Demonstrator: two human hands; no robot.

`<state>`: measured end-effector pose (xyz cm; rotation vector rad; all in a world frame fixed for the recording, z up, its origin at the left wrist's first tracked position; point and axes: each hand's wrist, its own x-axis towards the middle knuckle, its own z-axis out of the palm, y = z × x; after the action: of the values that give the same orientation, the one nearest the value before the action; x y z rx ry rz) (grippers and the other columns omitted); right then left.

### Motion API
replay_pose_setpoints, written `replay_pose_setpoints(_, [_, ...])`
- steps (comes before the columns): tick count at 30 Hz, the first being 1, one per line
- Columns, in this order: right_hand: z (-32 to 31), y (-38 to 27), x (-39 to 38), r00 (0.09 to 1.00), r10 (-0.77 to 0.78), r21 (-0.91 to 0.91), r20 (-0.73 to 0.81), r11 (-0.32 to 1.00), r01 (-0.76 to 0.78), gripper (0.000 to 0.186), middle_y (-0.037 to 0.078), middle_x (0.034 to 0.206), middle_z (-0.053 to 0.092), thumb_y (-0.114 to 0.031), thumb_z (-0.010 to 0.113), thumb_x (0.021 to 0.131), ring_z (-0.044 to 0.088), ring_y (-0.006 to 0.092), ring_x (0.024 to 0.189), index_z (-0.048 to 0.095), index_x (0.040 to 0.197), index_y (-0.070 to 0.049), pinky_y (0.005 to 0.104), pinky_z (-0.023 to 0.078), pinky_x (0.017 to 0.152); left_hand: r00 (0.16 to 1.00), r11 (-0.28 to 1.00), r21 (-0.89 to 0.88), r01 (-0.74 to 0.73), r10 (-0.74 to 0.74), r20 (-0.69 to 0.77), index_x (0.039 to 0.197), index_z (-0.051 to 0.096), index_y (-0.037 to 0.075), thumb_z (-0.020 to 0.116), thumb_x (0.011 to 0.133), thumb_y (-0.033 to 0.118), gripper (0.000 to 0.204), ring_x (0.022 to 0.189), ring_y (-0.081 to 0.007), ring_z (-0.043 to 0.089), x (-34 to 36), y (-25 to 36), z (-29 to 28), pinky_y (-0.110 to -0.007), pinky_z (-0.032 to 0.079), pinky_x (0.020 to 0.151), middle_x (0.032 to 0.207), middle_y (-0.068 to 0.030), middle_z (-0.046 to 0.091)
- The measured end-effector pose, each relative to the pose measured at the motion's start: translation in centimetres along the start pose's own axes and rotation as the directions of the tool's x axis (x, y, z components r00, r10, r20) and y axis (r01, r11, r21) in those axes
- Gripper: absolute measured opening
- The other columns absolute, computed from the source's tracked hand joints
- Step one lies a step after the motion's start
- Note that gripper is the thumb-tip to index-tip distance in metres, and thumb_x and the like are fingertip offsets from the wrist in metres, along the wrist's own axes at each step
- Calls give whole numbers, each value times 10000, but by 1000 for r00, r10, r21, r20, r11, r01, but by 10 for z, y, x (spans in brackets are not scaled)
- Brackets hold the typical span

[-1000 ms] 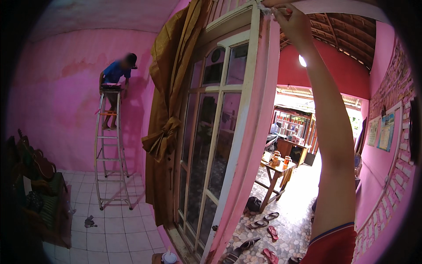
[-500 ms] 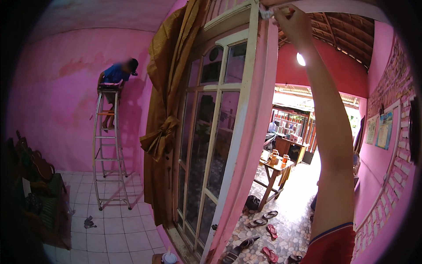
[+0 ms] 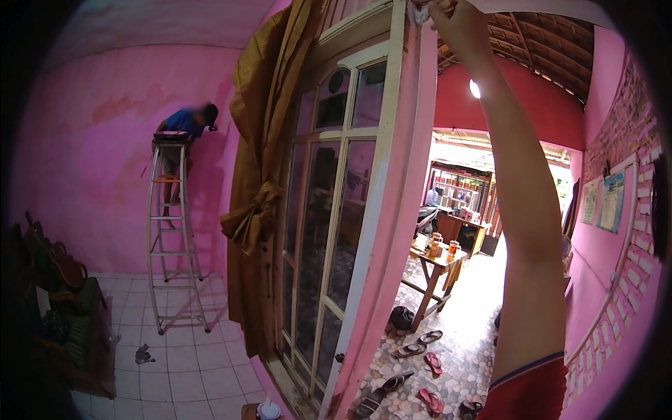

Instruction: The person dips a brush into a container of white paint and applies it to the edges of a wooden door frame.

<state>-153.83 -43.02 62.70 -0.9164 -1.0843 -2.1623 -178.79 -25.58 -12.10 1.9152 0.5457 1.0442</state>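
Note:
My right hand (image 3: 459, 29) is raised at the end of a stretched arm, its fingers closed on a paintbrush (image 3: 421, 13). The pale bristles touch the upper part of the pink-and-white door frame (image 3: 406, 91). At the lower edge, a bit of my left hand (image 3: 250, 411) shows beside a white cup (image 3: 269, 410) and seems to grip it; most of that hand is cut off. A light stick-like thing stands in the cup. Left of the frame is a paned glass door or window (image 3: 336, 189) with a tied gold-brown curtain (image 3: 255, 175).
Another person (image 3: 183, 122) bends over the top of a metal stepladder (image 3: 168, 238) by the pink wall. A green-cushioned seat (image 3: 87, 308) stands at the left. Through the doorway are a small table (image 3: 437, 260) with drinks, and several sandals (image 3: 413, 350) on the pebbled floor.
My right hand and the brush have shifted slightly up and left in the picture along the frame top. The person on the ladder has leaned lower.

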Motion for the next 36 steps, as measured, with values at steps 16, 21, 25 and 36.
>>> replay_pose_setpoints(16, [-12,-2,12,964,101,47,246,992,-116,241,145,672,675,-243,683,876,698,256,617,681,862,-2,415,543,591,998,998,31,-51,52,-19,1120,648,15,898,748,206,487,884,-324,613,-2,-9,6,-420,519,758,1021,-164,610])
replay_pose_setpoints(21, [-46,-23,6,866,285,24,410,946,-323,230,132,655,664,-216,687,880,700,231,615,664,848,11,400,548,578,999,999,30,-32,32,-12,1088,644,16,899,748,207,466,856,-323,601,-6,-11,5,-427,509,739,995,-161,599])
replay_pose_setpoints(25, [-45,-23,13,944,183,113,274,969,-221,230,135,655,671,-207,705,892,706,224,625,666,866,18,391,558,591,999,998,31,-53,53,0,1072,641,14,897,752,211,455,841,-322,594,-5,-10,6,-427,503,726,986,-161,595])
replay_pose_setpoints(36, [-43,5,-10,808,330,-40,489,933,-357,380,114,807,768,-372,667,948,767,209,731,719,958,5,326,587,660,999,999,13,-48,48,-2,1113,634,4,902,744,223,507,850,-323,598,-9,-8,8,-421,505,727,1010,-159,593])
